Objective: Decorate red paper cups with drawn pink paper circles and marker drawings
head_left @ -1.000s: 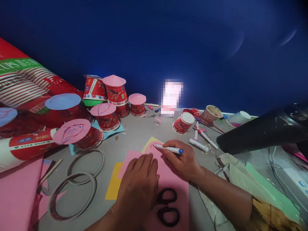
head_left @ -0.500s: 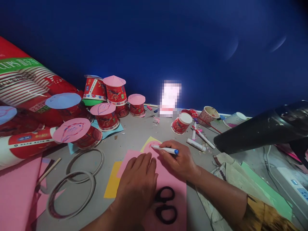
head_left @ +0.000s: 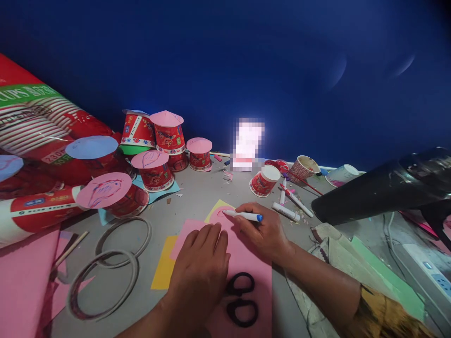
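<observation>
My right hand (head_left: 264, 234) grips a white marker (head_left: 248, 216) with a blue end cap, its tip touching a pink paper piece with a rounded top edge, where short red marks show. Flat on the pink paper (head_left: 253, 263) rests my left hand (head_left: 200, 263), fingers stretched out and close together. Beside that hand lie the black handles of scissors (head_left: 230, 307); their blades are hidden. Yellow paper (head_left: 164, 267) pokes out from under the pink sheets.
Red paper cups (head_left: 155, 178) topped with paper discs stand at left, near two grey rings (head_left: 136, 277). Several markers (head_left: 286, 212) lie behind my right hand by an upturned cup (head_left: 264, 182). A black cylinder (head_left: 373, 185), cloth (head_left: 334, 263) and power strip (head_left: 431, 277) lie at right.
The marker tip has shifted slightly right and up across the pink paper, and the marker lies a little flatter. My left hand stays in place.
</observation>
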`<state>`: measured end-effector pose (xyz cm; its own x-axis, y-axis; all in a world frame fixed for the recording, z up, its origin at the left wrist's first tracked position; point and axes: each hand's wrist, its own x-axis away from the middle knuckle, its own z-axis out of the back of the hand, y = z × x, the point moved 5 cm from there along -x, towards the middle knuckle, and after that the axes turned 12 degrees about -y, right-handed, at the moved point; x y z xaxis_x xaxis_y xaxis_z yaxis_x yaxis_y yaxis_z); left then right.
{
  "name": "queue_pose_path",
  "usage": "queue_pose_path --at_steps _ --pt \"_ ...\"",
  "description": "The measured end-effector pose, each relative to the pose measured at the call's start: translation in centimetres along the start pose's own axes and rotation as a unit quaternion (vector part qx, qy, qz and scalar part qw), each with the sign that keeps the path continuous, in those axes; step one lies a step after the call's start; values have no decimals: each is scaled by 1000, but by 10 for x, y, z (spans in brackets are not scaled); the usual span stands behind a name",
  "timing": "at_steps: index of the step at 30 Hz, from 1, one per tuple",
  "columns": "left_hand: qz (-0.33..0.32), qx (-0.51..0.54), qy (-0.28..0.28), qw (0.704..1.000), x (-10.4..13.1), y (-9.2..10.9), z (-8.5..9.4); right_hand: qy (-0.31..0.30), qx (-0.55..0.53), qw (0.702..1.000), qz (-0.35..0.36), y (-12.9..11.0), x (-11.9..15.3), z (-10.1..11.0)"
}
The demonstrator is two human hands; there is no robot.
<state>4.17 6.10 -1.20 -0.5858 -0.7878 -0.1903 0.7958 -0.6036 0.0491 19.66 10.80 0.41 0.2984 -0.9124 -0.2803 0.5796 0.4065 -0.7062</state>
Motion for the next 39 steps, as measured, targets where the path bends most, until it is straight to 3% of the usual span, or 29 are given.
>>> queue_pose_path --at_steps 6,12,21,28,36,39 --pt "-3 -4 -5 1000 0 0 0 0 -2 1000 -1 5 -6 -4" --pt "-5 1 2 1000 0 0 0 22 25 999 -29 3 -4 7" --pt "-7 -5 6 1000 0 -1 -1 5 11 1000 16 1 -7 -4" --pt "-6 -2 5 1000 -1 -1 0 52 6 997 -57 7 -9 10" --pt "-1 14 -12 1000 0 -4 -4 65 -172 969 -165 16 -18 23" --pt "-2 8 -32 999 0 -4 -4 37 -205 961 -182 15 -26 30"
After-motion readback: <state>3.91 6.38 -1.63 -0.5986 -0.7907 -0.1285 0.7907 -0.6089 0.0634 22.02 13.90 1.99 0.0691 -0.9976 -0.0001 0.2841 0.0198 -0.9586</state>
